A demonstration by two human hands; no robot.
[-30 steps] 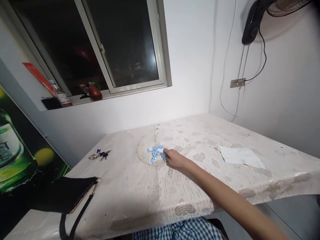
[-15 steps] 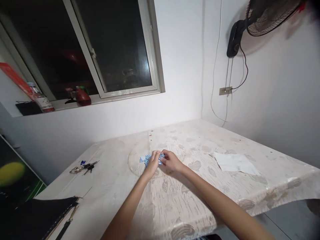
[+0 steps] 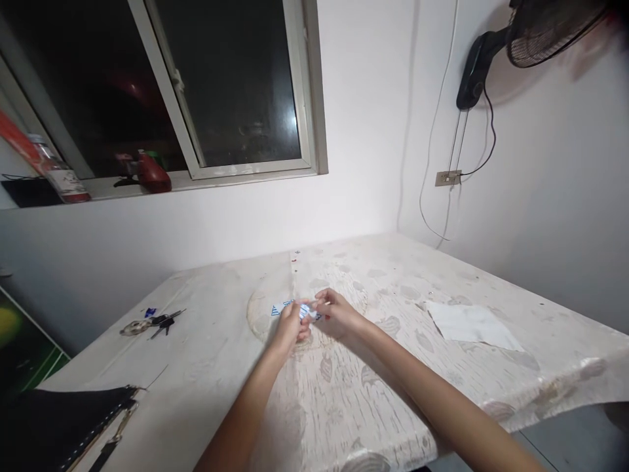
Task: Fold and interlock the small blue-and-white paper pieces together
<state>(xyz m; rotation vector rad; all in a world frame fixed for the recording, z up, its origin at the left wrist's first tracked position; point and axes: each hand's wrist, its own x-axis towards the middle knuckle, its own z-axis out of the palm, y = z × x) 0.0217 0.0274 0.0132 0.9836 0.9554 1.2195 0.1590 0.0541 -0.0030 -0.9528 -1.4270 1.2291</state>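
Near the middle of the table, both hands meet over a small blue-and-white printed piece; it looks thin, like paper or film. My left hand is closed on its left side, with the fingers curled beneath. At its right edge, the fingers and thumb of my right hand are pinched together. More of the same blue print, a patterned bit, shows beyond the left hand; whether it is a separate piece I cannot tell. Below them is a pale round outline on the patterned tablecloth.
Keys lie at the left, with a black zipped pouch nearer me. A white sheet rests at the right. Bottles, one with a label, stand on the windowsill. A black fan hangs on the right wall.
My hands have drawn slightly apart, the left one moving left and turning. More of the printed piece shows between them. The view has shifted a little.
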